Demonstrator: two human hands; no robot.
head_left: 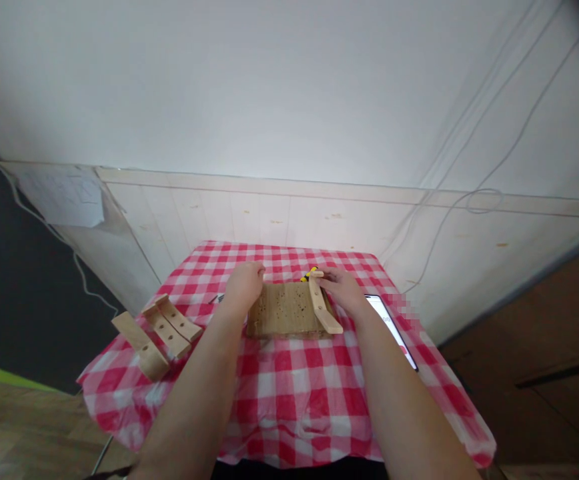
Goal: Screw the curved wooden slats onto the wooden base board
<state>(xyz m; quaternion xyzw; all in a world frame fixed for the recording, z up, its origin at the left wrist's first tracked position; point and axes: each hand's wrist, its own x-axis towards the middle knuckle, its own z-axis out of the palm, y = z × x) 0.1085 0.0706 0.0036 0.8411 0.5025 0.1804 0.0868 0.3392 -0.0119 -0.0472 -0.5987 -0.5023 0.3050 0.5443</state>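
A brown wooden board [284, 310] with many small holes lies on the checked cloth in front of me. An angled pale wooden piece with drilled holes [319, 300] rests on the board's right side, its near end reaching toward me. My right hand [342, 288] has its fingers at the far end of this piece, partly hidden behind it. A yellow and black tool [309, 274] lies just beyond, mostly covered. My left hand [246, 283] is at the board's far left corner, fingers curled together; whatever they pinch, if anything, is too small to make out.
Several similar pale wooden pieces [169, 327] with holes lie at the table's left. Small dark metal bits [215, 299] sit beside my left wrist. A phone with a lit screen [392, 327] lies right of my right forearm. A white wall [289, 220] stands behind the table.
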